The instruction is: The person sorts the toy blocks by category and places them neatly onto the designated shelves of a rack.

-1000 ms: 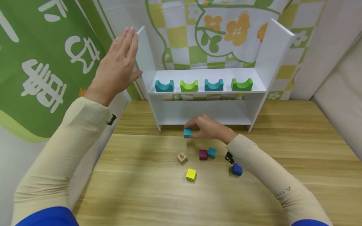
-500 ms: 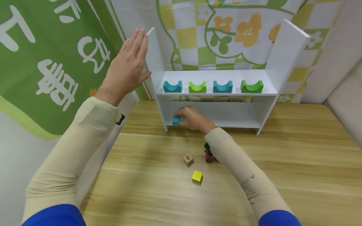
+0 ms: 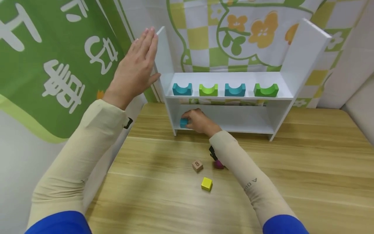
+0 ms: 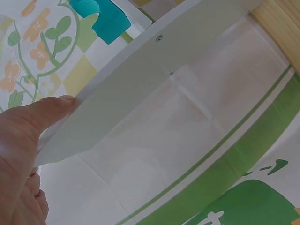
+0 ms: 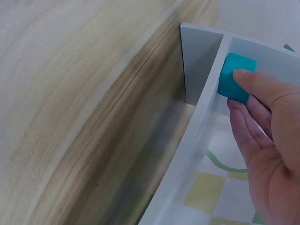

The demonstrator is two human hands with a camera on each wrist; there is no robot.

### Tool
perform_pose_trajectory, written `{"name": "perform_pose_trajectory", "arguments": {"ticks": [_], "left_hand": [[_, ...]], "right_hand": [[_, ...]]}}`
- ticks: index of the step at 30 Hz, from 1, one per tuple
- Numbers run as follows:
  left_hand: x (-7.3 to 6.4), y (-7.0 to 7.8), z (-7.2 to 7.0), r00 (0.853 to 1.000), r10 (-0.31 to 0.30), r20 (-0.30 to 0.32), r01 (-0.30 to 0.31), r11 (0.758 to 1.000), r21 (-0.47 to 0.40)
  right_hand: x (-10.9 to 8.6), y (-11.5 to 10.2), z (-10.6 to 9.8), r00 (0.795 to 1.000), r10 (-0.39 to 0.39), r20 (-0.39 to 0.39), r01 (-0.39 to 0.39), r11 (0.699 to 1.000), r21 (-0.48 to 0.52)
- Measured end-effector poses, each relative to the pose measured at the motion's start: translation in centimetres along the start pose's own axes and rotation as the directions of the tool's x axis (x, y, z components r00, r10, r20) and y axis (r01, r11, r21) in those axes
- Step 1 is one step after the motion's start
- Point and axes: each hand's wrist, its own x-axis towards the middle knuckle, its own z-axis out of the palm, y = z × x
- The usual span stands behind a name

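Currently, a white two-tier shelf unit [image 3: 306, 61] stands on a wood-grain table [image 3: 146, 195]. Clock positions are read from the right hand [image 3: 201, 121] in the head view. Four notched U-shaped blocks line the upper tier: a teal one [image 3: 182, 92] at 11 o'clock, a lime one [image 3: 208, 92] near 12, a second teal one [image 3: 235, 92] and a green one [image 3: 266, 93] towards 2. On the table, a plain wooden cube marked 8 [image 3: 197, 166] and a glossy yellow cube [image 3: 206, 184] lie at 6; a magenta block [image 3: 218, 164] at 5 is partly hidden by the beige right sleeve [image 3: 248, 175]. The left hand [image 3: 135, 71], at 10, lies straight-fingered against the unit's side panel, thumb at its edge. The right hand pinches a teal-blue rectangular block [image 3: 183, 123] narrowly between thumb and fingers, at the lower tier's 9 o'clock end; contact with the board cannot be determined.
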Motion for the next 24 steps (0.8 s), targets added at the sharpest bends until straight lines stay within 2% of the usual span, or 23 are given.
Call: {"name": "perform_pose_trajectory", "arguments": {"ticks": [5,10,16,21,24], "left_hand": [[0.1,0.0,-0.1,1.000,0.000,-0.006,0.000,1.000,0.007],[0.0,0.0,0.0,1.000,-0.003,-0.002,0.003,1.000,0.003],[0.0,0.0,-0.1,1.000,-0.003,-0.003,0.003,1.000,-0.004],[0.1,0.1,-0.1,1.000,-0.009,0.006,0.009,1.000,-0.004],[0.1,0.1,-0.1,1.000,-0.011,0.011,0.011,1.000,-0.008]], "right_hand": [[0.0,0.2,0.1,1.000,0.004,0.002,-0.004,1.000,0.019],[-0.2,0.0,-0.1,1.000,-0.010,-0.007,0.010,0.999,-0.034],[-1.7,-0.4,-1.4,0.994,-0.097,-0.040,0.093,0.991,-0.098],[-3.9,-1.0,-2.4,0.987,-0.155,0.048,0.159,0.983,-0.094],[-5.1,-1.3,-2.7,0.981,-0.153,0.119,0.165,0.981,-0.100]]}}
